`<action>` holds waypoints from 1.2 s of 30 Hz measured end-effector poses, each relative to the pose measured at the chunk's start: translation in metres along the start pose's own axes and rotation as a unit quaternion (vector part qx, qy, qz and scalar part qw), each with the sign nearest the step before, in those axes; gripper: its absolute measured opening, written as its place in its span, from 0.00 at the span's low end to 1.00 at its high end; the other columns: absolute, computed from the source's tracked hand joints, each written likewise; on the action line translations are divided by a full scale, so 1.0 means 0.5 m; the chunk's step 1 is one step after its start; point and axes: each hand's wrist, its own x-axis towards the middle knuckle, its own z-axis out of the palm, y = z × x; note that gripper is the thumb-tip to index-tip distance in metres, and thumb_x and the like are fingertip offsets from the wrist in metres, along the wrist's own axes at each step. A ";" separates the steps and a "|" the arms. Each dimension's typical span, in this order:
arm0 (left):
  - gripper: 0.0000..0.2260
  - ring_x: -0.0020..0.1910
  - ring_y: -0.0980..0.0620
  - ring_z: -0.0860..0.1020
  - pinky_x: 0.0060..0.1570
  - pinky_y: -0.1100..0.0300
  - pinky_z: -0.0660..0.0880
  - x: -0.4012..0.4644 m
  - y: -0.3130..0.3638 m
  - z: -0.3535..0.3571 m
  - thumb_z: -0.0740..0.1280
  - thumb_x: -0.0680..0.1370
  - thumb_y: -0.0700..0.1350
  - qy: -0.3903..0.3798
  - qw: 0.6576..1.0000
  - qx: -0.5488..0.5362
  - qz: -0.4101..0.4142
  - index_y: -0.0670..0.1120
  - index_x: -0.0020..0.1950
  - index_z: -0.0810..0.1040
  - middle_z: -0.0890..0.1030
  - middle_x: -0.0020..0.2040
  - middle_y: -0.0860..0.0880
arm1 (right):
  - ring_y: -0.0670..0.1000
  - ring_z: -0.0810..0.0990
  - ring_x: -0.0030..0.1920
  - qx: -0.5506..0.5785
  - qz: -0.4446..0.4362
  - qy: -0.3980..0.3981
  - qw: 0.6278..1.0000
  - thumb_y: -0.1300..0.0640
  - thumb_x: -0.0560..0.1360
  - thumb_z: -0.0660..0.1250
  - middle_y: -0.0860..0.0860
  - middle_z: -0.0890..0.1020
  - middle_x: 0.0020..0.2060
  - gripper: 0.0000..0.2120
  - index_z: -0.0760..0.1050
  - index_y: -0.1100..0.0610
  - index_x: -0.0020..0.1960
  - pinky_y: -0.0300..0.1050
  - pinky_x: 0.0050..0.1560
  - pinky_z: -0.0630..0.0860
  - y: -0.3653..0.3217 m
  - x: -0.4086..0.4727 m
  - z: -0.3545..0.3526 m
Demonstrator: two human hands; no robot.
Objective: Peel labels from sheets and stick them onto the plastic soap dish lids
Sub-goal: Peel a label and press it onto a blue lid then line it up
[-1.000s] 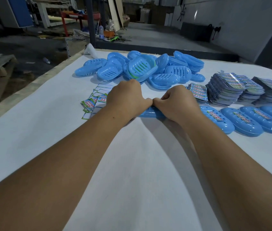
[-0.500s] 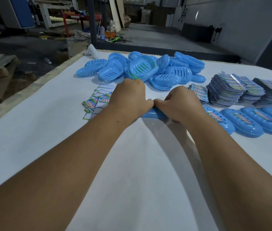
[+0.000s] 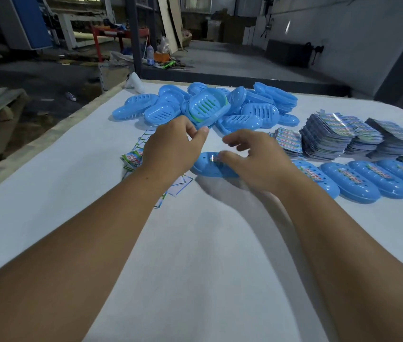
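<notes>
A blue soap dish lid [image 3: 204, 167] lies on the white table between my hands, with a small shiny label [image 3: 212, 158] on its top. My right hand [image 3: 254, 160] hovers over the lid's right part, fingers loosely spread and blurred, its thumb tip touching the label. My left hand [image 3: 172, 150] is raised just left of the lid, apart from it, with fingers loosely curled and nothing visible in them.
A heap of blue soap dishes [image 3: 208, 108] lies at the back. Stacks of label sheets [image 3: 331, 137] stand at the right, with a row of labelled lids [image 3: 353, 182] in front of them. Peeled sheets [image 3: 131, 159] lie under my left wrist. The table's edge [image 3: 47, 139] runs along the left.
Both hands were pressed together on the lid with curled fingers. Now they have lifted and parted, uncovering the lid and its label; the left hand has come off it.
</notes>
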 end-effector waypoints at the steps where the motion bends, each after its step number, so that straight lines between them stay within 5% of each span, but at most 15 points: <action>1: 0.16 0.40 0.51 0.76 0.40 0.55 0.69 -0.001 -0.002 0.000 0.63 0.76 0.64 0.000 1.000 -0.006 0.006 0.54 0.38 0.70 0.76 0.36 0.56 | 0.44 0.78 0.55 -0.008 -0.015 -0.030 0.999 0.46 0.73 0.72 0.40 0.82 0.57 0.19 0.79 0.45 0.63 0.41 0.55 0.72 -0.006 -0.007 0.006; 4: 0.15 0.38 0.53 0.75 0.38 0.56 0.68 -0.002 -0.011 0.002 0.64 0.76 0.63 -0.009 1.000 -0.015 0.018 0.55 0.38 0.70 0.76 0.36 0.56 | 0.42 0.76 0.54 -0.055 -0.040 -0.062 0.996 0.48 0.70 0.73 0.40 0.81 0.58 0.27 0.76 0.45 0.68 0.36 0.53 0.68 -0.018 -0.023 0.014; 10: 0.13 0.36 0.52 0.73 0.38 0.56 0.69 0.002 -0.015 -0.001 0.65 0.77 0.61 -0.026 0.999 -0.038 0.024 0.54 0.40 0.71 0.74 0.33 0.54 | 0.55 0.77 0.59 -0.159 0.000 -0.051 0.986 0.35 0.69 0.71 0.48 0.80 0.58 0.27 0.77 0.45 0.64 0.52 0.61 0.75 -0.023 -0.038 -0.005; 20: 0.12 0.34 0.56 0.73 0.35 0.57 0.66 -0.008 -0.002 -0.003 0.66 0.78 0.59 -0.039 0.997 -0.063 0.038 0.52 0.44 0.75 0.75 0.32 0.53 | 0.62 0.72 0.62 -0.299 0.117 0.057 0.945 0.31 0.71 0.63 0.53 0.78 0.62 0.30 0.76 0.50 0.64 0.56 0.59 0.68 -0.002 -0.119 -0.024; 36: 0.12 0.35 0.53 0.74 0.36 0.55 0.66 -0.011 -0.001 -0.004 0.66 0.78 0.60 -0.070 0.994 -0.069 0.050 0.52 0.46 0.76 0.76 0.34 0.51 | 0.60 0.72 0.65 -0.281 0.194 0.085 0.936 0.30 0.73 0.60 0.51 0.76 0.64 0.28 0.75 0.47 0.63 0.58 0.63 0.64 0.016 -0.141 -0.049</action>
